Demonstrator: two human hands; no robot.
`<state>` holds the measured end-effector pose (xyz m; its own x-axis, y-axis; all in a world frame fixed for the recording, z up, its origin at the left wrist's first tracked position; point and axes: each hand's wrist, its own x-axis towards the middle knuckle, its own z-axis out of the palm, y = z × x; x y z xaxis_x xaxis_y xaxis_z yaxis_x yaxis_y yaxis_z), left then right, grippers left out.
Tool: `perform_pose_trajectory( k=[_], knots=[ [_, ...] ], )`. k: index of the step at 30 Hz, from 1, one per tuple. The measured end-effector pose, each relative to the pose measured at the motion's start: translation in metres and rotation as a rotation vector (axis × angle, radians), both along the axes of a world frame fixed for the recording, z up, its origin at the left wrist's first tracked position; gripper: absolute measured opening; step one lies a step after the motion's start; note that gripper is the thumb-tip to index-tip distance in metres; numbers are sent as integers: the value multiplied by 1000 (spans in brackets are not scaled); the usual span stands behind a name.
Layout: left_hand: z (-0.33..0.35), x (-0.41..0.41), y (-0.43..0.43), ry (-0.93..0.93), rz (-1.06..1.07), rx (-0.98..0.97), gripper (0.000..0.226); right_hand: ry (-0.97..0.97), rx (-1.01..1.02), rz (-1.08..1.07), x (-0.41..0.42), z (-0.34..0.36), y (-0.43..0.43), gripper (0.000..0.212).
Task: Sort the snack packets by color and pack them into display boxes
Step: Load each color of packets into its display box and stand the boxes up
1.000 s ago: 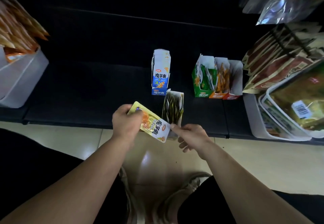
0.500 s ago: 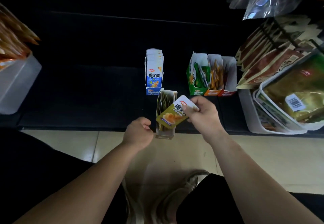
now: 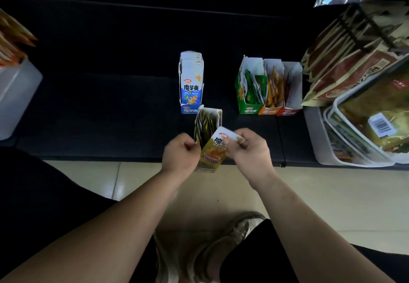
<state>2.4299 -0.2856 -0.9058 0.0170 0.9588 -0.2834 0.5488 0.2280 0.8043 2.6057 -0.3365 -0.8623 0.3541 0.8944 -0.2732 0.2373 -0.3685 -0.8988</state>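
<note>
The yellow snack packet (image 3: 213, 150) is standing tilted at the near mouth of the yellow display box (image 3: 209, 116), in front of packets already filed there. The right hand (image 3: 250, 152) is pinching its white top end between thumb and fingers.

Judgement: the packet is light, thin and pliable, with a slick film. It is likely to buckle if pushed hard from above, so a hold on the stiffer top seam is advisable.

The left hand (image 3: 180, 155) is lying curled against the box's left wall. Whether it is gripping anything cannot be determined.

The box is sitting at the front edge of the black shelf (image 3: 110, 116). The blue box (image 3: 191, 88) is standing just behind it, and the green box (image 3: 249, 110), orange box (image 3: 271, 111) and red box (image 3: 287, 112) are standing together to the right.
</note>
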Motion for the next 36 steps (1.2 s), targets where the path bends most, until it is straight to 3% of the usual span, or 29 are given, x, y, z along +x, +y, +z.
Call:
perform_pose_trajectory(
  k=[5, 10, 21, 23, 25, 29, 32, 36],
  knots=[
    [30, -12, 11, -174, 103, 140, 20, -2, -11, -37, 1, -6, 9, 15],
    [54, -35, 16, -207, 126, 228, 13, -22, -63, 67, -14, -12, 3, 13],
    [77, -61, 10, -366, 348, 155, 3, -233, -267, 402, -32, -19, 0, 8],
    [76, -61, 12, -426, 378, 100, 4, -153, -306, 374, -34, -14, 1, 16],
    [70, -57, 11, -515, 423, 14, 4, 67, -287, 292, -34, -7, 3, 32],
    [57, -42, 4, -640, 460, -152, 7, 339, -195, 132, -29, 7, 7, 22],
    [46, -35, -3, -571, 373, -246, 9, 335, -172, -64, -19, 7, 10, 14],
    [32, -32, -14, -234, 13, -321, 11, 368, -160, -145, -6, 3, 8, 14]
  ],
)
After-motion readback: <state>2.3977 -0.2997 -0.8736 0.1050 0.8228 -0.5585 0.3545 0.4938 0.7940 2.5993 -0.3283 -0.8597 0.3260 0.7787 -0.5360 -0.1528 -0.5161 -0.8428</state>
